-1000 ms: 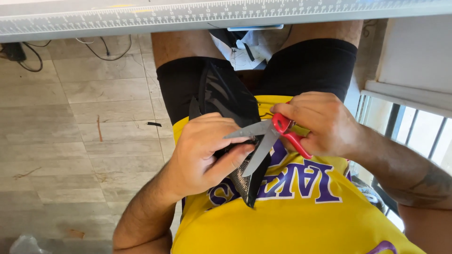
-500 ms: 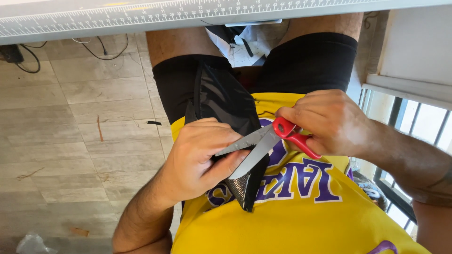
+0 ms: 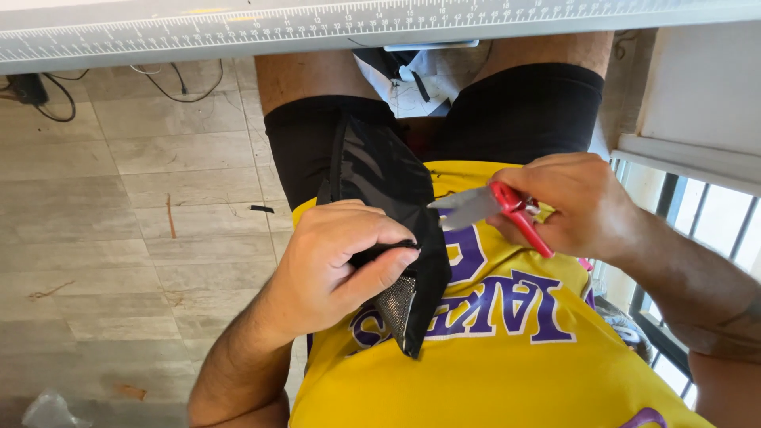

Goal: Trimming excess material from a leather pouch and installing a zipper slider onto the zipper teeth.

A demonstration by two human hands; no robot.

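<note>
A pale wood-look plank floor [image 3: 119,206] fills the left half of the frame, with dark cables [image 3: 47,99] in the upper left corner and a small dark scrap [image 3: 261,209] lying on the boards. Along the top edge runs a white table edge marked like a ruler [image 3: 380,28]. At the right, a white sill and a window with dark bars [image 3: 682,214] show.

The person sits in black shorts [image 3: 523,111] and a yellow jersey with purple lettering [image 3: 507,333], seen from above.

A strip of black fabric [image 3: 380,174] lies down the lap and over the jersey near the centre of the frame. Its long axis runs from the upper centre, at the thigh, down to a pointed lower end just below centre. Near that lower end a patch of grey mesh [image 3: 396,301] shows on it.

The left hand [image 3: 341,261], centre-left, is curled closed, with thumb and fingers pinching the fabric's edge just above the mesh.

The right hand [image 3: 571,206], centre-right, is closed around the red handles of a pair of scissors [image 3: 491,208]. The scissors lie nearly level, handles at the right and grey blades pointing left toward the fabric. The blades look close together, and their tip is just beside the fabric's right edge; whether it touches cannot be told. The two hands are apart, with the fabric between them.
</note>
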